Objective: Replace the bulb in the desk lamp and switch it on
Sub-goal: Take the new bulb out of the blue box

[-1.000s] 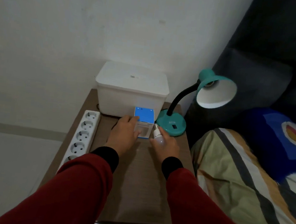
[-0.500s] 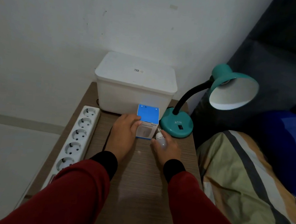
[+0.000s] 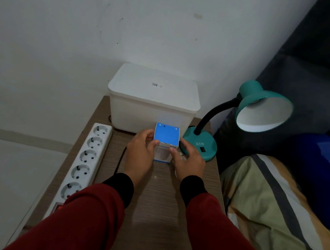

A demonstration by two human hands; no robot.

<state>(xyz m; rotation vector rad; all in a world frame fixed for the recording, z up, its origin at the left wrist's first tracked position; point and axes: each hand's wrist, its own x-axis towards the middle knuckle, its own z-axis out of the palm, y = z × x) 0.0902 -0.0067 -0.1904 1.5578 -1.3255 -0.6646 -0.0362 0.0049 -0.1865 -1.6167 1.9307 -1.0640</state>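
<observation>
Holding a small blue and white bulb box from both sides, the two hands work near the back of the desk. The left hand grips its left side. The right hand touches its right side and seems to curl around a loose bulb under its palm. The green lamp stands just to the right, and I cannot tell if a bulb sits inside its shade. The new bulb must still go in, then the switch.
</observation>
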